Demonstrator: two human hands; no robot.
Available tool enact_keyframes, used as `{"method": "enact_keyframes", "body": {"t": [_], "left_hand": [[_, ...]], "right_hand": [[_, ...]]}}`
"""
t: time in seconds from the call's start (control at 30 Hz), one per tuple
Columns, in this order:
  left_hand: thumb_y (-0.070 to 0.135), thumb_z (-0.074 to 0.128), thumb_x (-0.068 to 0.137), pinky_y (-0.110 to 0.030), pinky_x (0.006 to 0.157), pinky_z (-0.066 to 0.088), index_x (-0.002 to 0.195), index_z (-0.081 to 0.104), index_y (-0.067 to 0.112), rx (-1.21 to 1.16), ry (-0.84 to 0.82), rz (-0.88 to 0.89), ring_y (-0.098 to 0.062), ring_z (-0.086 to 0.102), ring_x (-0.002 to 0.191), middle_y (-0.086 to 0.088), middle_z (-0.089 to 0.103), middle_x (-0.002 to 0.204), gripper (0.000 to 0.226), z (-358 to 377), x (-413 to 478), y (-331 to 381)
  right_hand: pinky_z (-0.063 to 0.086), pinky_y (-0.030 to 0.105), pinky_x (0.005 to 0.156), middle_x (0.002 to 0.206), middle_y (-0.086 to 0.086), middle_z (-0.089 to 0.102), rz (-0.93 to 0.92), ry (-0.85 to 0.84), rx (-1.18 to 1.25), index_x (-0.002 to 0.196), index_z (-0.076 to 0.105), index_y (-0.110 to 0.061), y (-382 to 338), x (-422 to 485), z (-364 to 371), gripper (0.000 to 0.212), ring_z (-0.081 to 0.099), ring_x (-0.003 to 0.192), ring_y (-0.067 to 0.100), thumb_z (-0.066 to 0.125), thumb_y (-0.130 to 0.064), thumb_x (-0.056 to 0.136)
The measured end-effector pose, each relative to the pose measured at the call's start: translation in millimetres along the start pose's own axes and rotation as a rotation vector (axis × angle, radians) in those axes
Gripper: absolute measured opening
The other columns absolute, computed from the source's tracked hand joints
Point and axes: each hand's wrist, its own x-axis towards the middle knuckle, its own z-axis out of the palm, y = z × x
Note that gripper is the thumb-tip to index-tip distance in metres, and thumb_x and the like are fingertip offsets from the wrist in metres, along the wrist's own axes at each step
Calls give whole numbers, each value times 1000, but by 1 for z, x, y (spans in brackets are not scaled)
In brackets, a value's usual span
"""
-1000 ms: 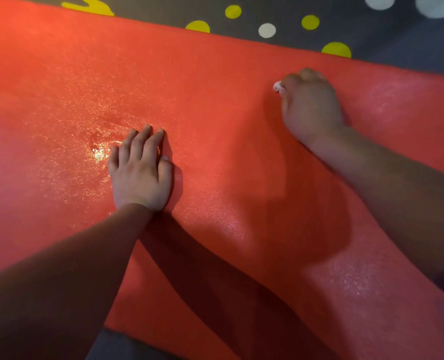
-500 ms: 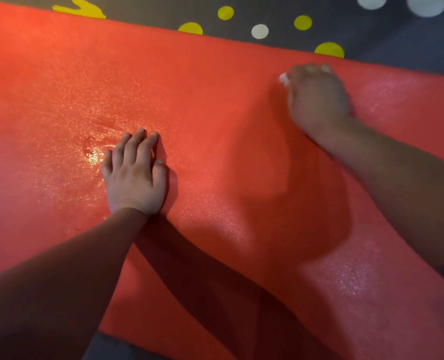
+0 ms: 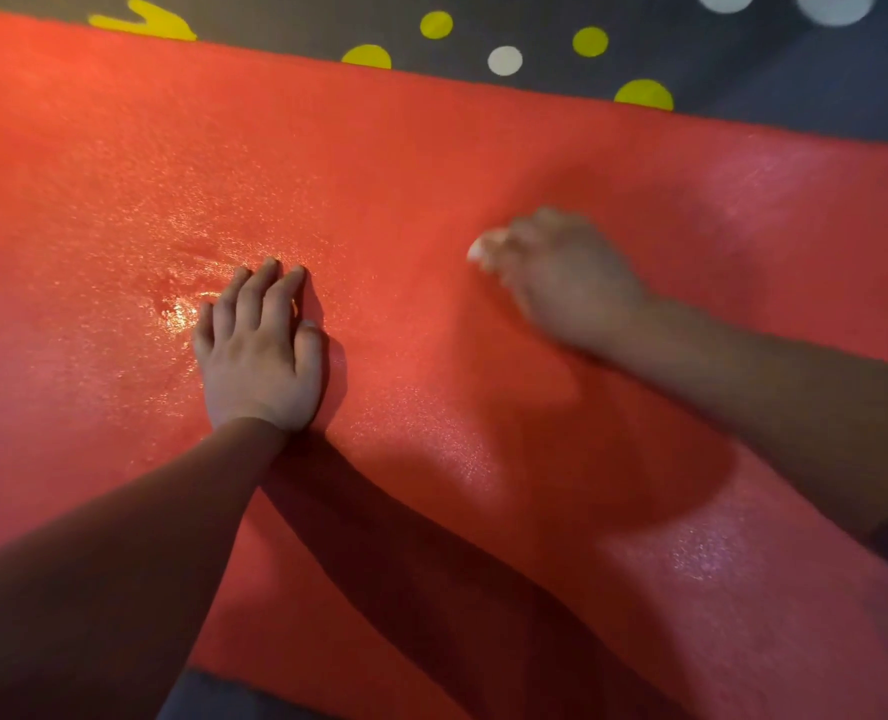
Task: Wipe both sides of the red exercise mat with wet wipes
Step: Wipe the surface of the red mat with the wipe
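The red exercise mat (image 3: 431,148) lies flat on a dark floor covering (image 3: 743,70) with yellow and white dots, and glistens wet in patches. The right hand (image 3: 566,283) — blurred, fingers curled round a white wet wipe (image 3: 481,246) — has slid from the far edge toward mid-mat. The left hand (image 3: 260,356) stays pressed flat, fingers straight.

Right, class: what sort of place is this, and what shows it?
Probably a floor at home, though I cannot be sure: a red exercise mat lies flat on a dark grey covering printed with yellow and white dots.
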Motion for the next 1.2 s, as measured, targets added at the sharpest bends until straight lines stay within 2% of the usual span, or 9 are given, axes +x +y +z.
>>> {"method": "enact_keyframes", "body": {"t": [0.13,0.23,0.33,0.5,0.7,0.77,0.93,1.1,1.2], "left_hand": [[40,36,94,-53,123,16,149,45,29,1,8,3,-22,25,152,4,39,160,57,1,-1,-1],[40,36,94,-54,121,18,149,46,28,5,27,11,-24,27,151,2,41,159,57,1,0,-1],[41,37,94,-54,122,18,149,46,28,6,19,17,-24,27,151,2,41,159,57,2,0,-1],[41,37,93,-54,123,15,149,46,27,5,2,6,-24,26,152,2,41,160,58,0,0,-2],[40,39,93,-55,123,17,149,46,28,25,-9,7,-24,26,152,2,41,160,58,0,3,-3],[40,40,93,-56,123,17,149,47,28,32,-9,9,-24,26,152,2,41,160,58,0,3,-3],[40,41,92,-56,122,17,149,48,28,35,-4,18,-24,28,152,2,41,160,58,0,4,-5],[41,42,93,-57,122,16,148,50,28,30,0,19,-24,28,152,3,42,159,57,2,6,-9],[41,43,91,-58,122,17,148,51,28,12,4,16,-24,29,152,3,43,159,59,1,6,-9]], "right_hand": [[46,46,81,104,21,63,570,13,-209,120,63,-7,58,4,-4,31,57,99,42,44,-17,97],[45,45,82,105,21,64,706,38,-171,118,63,-5,33,17,3,29,58,100,42,45,-15,97],[47,44,80,103,16,65,612,91,-52,118,64,-11,-9,37,11,30,61,97,39,43,-19,98],[44,41,81,104,7,61,4,-25,5,124,61,-19,-34,64,9,40,57,100,32,32,-28,98],[38,45,97,123,15,58,863,101,-138,124,61,-11,45,95,11,34,50,119,37,39,-17,99],[39,43,95,123,13,58,764,72,-52,127,60,-14,15,116,19,36,50,118,36,41,-16,97],[38,42,80,108,6,61,3,-67,21,125,62,-23,-42,153,31,32,53,105,33,43,-26,99],[34,45,96,123,10,55,547,25,-67,128,60,-23,8,199,30,35,46,120,36,36,-24,103],[39,42,93,125,9,56,455,-23,0,128,60,-23,-26,209,35,35,49,118,34,41,-20,98]]}}
